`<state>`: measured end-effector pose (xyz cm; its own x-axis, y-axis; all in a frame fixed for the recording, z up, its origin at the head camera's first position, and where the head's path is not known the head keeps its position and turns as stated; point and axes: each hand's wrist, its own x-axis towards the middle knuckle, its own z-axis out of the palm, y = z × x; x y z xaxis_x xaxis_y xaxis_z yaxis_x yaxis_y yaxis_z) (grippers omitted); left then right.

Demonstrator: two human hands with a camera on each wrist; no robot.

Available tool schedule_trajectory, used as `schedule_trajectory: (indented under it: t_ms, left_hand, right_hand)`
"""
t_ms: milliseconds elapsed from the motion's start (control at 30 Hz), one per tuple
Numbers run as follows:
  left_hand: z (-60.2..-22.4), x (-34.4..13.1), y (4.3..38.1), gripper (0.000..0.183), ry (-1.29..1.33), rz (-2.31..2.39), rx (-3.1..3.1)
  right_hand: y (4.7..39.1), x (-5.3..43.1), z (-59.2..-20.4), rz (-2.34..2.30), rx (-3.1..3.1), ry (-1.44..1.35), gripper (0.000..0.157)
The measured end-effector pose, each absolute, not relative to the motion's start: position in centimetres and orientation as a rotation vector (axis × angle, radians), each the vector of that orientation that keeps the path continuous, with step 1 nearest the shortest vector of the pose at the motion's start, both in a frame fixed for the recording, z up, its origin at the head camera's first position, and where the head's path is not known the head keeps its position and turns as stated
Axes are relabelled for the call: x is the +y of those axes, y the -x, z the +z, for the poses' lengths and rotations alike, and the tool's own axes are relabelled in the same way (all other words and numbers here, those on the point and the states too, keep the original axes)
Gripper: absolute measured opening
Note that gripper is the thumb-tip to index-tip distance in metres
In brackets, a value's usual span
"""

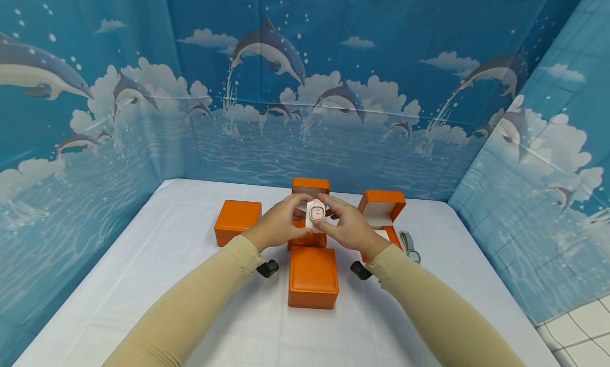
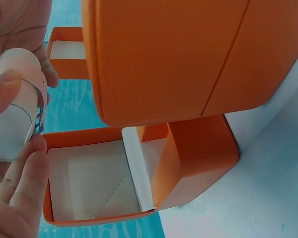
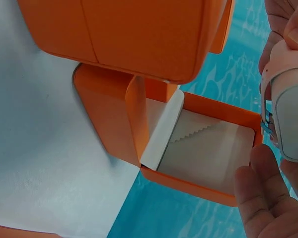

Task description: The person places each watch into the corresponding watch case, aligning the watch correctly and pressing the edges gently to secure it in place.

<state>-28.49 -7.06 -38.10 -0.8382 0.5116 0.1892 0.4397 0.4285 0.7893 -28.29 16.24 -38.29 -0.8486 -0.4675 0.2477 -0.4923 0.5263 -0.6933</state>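
A pink watch (image 1: pixel 317 212) with a squarish face is wrapped round a white cushion (image 2: pixel 12 131). My left hand (image 1: pixel 278 225) holds it from the left side and my right hand (image 1: pixel 351 226) from the right, thumbs and fingers at its edges. Both wrist views show the pink strap (image 3: pixel 288 67) and its metal clasp at the side of the cushion. Behind and below the hands stands an open orange watch box (image 1: pixel 310 185), its lid raised and lined in pale material. In the head view the hands hide part of this box.
Nearest me on the white tablecloth (image 1: pixel 229 324) stands a closed orange box (image 1: pixel 313 271). Another closed box (image 1: pixel 238 216) lies to the left. At right, an open box (image 1: pixel 383 202) stands beside a silver watch (image 1: pixel 411 248). A dolphin-print curtain (image 1: pixel 305 144) surrounds the table.
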Motion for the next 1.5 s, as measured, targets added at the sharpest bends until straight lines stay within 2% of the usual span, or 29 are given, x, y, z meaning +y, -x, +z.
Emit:
schedule_trajectory:
  t_ms: [233,833,1200,1500]
  left_hand:
    - [-38.05,-7.08,28.49,0.076,-0.856,1.383,2.593]
    - [-38.03,-6.93,28.43,0.075,-0.888,1.399,2.597]
    - [-37.72,-6.89,28.33,0.076,-0.878,1.354,2.637]
    - [-37.7,-7.01,28.3,0.077,-0.871,1.378,2.604]
  right_hand:
    - [27.97,16.07,-38.07,1.24,-2.674,-0.884,0.065]
    - [28.23,16.12,-37.94,1.264,-2.679,-0.876,0.065]
    - [27.84,16.51,-37.46,1.116,-2.722,-0.901,0.071]
    - [28.09,16.64,-37.55,1.202,-2.751,-0.899,0.073]
